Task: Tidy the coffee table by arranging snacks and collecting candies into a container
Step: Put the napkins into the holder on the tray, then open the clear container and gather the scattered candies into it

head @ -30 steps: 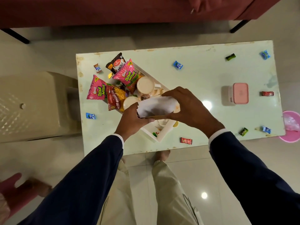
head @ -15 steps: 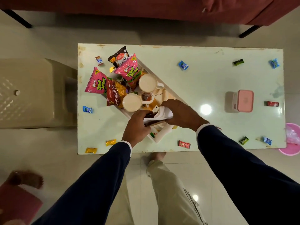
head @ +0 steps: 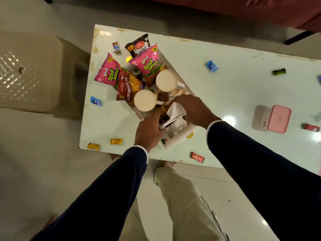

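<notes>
Reaching into the white tray (head: 180,138) from the near side, both hands meet over a crumpled white paper (head: 175,113) that lies in the tray's near end. The left hand (head: 149,129) curls its fingers against the paper's near-left edge; the right hand (head: 192,110) arches over its far-right side with fingers bent down onto it — whether either hand truly pinches the paper or only presses it I cannot tell, as the fingertips are hidden.

The tray sits askew on the pale surface (head: 225,94). Inside it, beyond the paper, stand two cups (head: 166,80) of milky drink, and at the tray's far end lean the snack packets: a pink packet (head: 147,63), a dark salted-nuts packet (head: 139,45) behind it, a red packet (head: 126,87) and a second pink packet (head: 108,73) spilling over the tray's left rim.

Candies lie scattered around the tray — two yellow ones (head: 116,141) to its near left, a blue one (head: 95,101) to its left, a red one (head: 197,157) just near of it, another blue one (head: 212,66) to its far right, and a green one (head: 279,71) further right. The pink-lidded container (head: 278,118) stands well to the right of the tray, lid on, with a red candy (head: 311,127) just past it.
</notes>
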A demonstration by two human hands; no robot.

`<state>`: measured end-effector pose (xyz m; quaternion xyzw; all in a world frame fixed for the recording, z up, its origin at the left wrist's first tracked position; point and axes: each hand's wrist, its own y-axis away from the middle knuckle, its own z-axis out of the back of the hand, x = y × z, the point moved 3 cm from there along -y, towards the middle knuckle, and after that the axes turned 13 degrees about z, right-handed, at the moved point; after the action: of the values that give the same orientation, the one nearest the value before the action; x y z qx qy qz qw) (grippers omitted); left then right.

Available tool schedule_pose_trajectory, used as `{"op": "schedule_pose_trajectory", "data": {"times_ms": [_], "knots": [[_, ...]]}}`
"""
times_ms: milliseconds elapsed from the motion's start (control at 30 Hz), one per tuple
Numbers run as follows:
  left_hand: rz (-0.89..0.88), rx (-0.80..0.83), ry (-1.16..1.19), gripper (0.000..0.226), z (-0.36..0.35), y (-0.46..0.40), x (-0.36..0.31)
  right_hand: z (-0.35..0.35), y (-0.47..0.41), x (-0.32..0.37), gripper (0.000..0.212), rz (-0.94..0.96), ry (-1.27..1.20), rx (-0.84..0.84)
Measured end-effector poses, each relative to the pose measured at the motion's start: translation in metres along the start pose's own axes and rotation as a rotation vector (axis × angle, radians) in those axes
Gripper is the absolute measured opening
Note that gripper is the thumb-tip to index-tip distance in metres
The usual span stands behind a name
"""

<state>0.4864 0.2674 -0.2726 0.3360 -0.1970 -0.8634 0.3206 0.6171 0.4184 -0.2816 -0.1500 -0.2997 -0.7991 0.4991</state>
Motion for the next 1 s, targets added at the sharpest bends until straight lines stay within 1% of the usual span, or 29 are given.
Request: {"op": "schedule_pose_trajectory", "data": {"times_ms": [100, 167, 233, 300, 433, 533, 600, 700, 800, 900, 1000], "knots": [[-0.053, -0.048, -0.174, 0.061, 0.012, 0.010, 0.003, 0.000, 0.011, 0.004, 0.089, -0.047, 0.009, -0.074], [-0.086, -0.064, -0.266, 0.061, 0.026, 0.016, 0.005, 0.004, 0.025, 0.003, 0.096, -0.146, -0.066, -0.161], [-0.107, -0.077, -0.293, 0.048, 0.047, 0.017, 0.006, 0.008, 0.041, 0.004, 0.096, -0.282, -0.177, -0.275], [-0.123, -0.098, -0.277, 0.038, 0.070, 0.012, 0.006, 0.006, 0.057, 0.005, 0.095, -0.409, -0.293, -0.352], [-0.145, -0.152, -0.226, 0.028, 0.120, -0.013, 0.007, -0.010, 0.084, 0.015, 0.091, -0.635, -0.504, -0.464], [-0.168, -0.165, -0.298, 0.024, 0.149, -0.042, 0.008, -0.031, 0.097, 0.027, 0.091, -0.806, -0.635, -0.550], [-0.158, -0.140, -0.382, 0.028, 0.163, -0.063, 0.008, -0.045, 0.102, 0.033, 0.093, -0.906, -0.689, -0.598], [-0.151, -0.096, -0.450, 0.037, 0.182, -0.095, 0.012, -0.066, 0.103, 0.044, 0.088, -1.048, -0.745, -0.645], [-0.118, -0.034, -0.409, 0.047, 0.193, -0.133, 0.020, -0.085, 0.096, 0.051, 0.086, -1.158, -0.873, -0.667], [-0.047, 0.059, -0.331, 0.061, 0.194, -0.171, 0.030, -0.095, 0.083, 0.044, 0.084, -1.247, -0.917, -0.684], [0.006, 0.130, -0.264, 0.068, 0.189, -0.194, 0.036, -0.104, 0.071, 0.039, 0.074, -1.284, -1.048, -0.764]]}}
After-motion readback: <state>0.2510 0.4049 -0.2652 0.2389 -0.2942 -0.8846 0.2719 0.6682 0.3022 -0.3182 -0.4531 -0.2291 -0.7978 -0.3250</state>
